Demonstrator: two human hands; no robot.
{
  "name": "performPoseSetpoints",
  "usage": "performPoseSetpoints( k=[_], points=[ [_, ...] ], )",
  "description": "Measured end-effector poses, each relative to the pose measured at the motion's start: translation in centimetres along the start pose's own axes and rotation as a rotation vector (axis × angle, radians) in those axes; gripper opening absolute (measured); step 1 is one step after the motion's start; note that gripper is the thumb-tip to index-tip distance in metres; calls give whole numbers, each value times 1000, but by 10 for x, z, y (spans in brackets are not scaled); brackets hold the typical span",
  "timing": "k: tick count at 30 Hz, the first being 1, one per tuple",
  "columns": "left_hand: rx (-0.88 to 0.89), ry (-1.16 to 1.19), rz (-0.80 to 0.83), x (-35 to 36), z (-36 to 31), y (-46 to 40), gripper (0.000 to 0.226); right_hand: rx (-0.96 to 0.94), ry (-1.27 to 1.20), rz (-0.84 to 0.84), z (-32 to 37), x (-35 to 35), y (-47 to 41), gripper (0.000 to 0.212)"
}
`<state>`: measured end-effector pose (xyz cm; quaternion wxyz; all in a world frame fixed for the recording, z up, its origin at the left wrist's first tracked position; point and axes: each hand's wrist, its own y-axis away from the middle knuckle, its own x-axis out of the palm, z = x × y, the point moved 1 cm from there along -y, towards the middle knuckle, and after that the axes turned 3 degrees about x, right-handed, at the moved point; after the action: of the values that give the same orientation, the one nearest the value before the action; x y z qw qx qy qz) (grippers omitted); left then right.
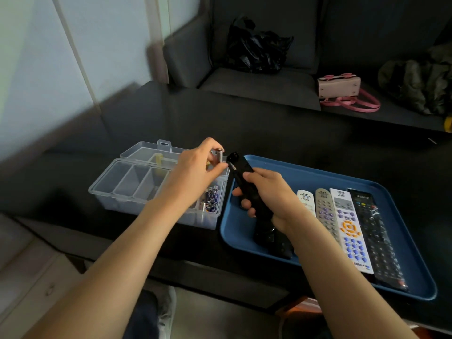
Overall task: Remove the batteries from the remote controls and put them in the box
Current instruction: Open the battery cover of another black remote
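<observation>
— What are the fingers doing?

— The left hand (pixel 195 167) pinches one grey battery (pixel 219 156) between thumb and fingertips, held upright just above the right end of the clear box (pixel 127 189). The right hand (pixel 266 194) has its fingers curled round one black remote (pixel 247 187), tilted with its top end toward the battery, over the left part of the blue tray (pixel 403 241).

— How many batteries are already in the box?

— A cluster of blue-labelled batteries (pixel 213 196) stands in the box's right compartment; some are hidden by the forearm, so I cannot count them exactly. Three compartments to the left show nothing inside. The lid (pixel 146 149) lies open behind.

— And the remotes?

— Four lie side by side on the tray: a small white one (pixel 305 199), a grey one (pixel 326 214), a long white one with orange and blue buttons (pixel 349 231), and a black one (pixel 376 236). Another dark piece (pixel 281 245) lies under the right wrist; I cannot tell what it is.

— What carries it all?

— One dark desk (pixel 244 128), box and tray just beside each other.
</observation>
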<state>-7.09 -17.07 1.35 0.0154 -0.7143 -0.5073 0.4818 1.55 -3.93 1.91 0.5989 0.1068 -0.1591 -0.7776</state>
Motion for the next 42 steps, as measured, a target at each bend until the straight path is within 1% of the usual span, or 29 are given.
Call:
performPoseSetpoints(
  k=[3,6,10,12,15,17,19,22,24,26,28,32,35,39,42],
  points=[
    [-147,-66,170,-3,8,8,27,7,-2,-22,-3,6,-1,14],
    [-149,-148,309,-4,9,12,20,6,3,-32,-5,11,1,14],
    [-140,-285,378,-3,2,10,17,-5,5,-36,-3,14,2,14],
    [-156,-364,387,-3,2,11,12,-3,7,-43,-2,15,2,14],
    [-201,-449,431,-6,-1,11,24,-5,9,-48,0,15,2,15],
    [-204,-439,456,-7,-2,11,29,-7,13,-52,0,15,2,15],
    [-202,-368,432,-7,0,11,29,-12,12,-54,0,15,4,15],
    [-290,-92,311,-9,-1,9,22,-17,7,-57,1,13,5,15],
    [-386,109,280,-10,-1,8,25,-19,6,-62,1,12,5,15],
    [-385,194,271,-9,0,10,20,-26,5,-62,1,12,5,15],
    [-330,136,284,-7,1,15,20,-36,9,-62,2,13,5,15],
    [-213,5,282,-1,-3,23,37,-41,-9,-77,4,16,6,15],
    [-209,-15,230,1,-7,25,41,-31,-32,-70,6,24,8,16],
    [-231,-13,181,-10,-3,27,34,-66,-19,-25,14,41,12,16],
    [-267,-56,59,-34,17,36,26,-75,6,21,18,64,14,14]
  ],
)
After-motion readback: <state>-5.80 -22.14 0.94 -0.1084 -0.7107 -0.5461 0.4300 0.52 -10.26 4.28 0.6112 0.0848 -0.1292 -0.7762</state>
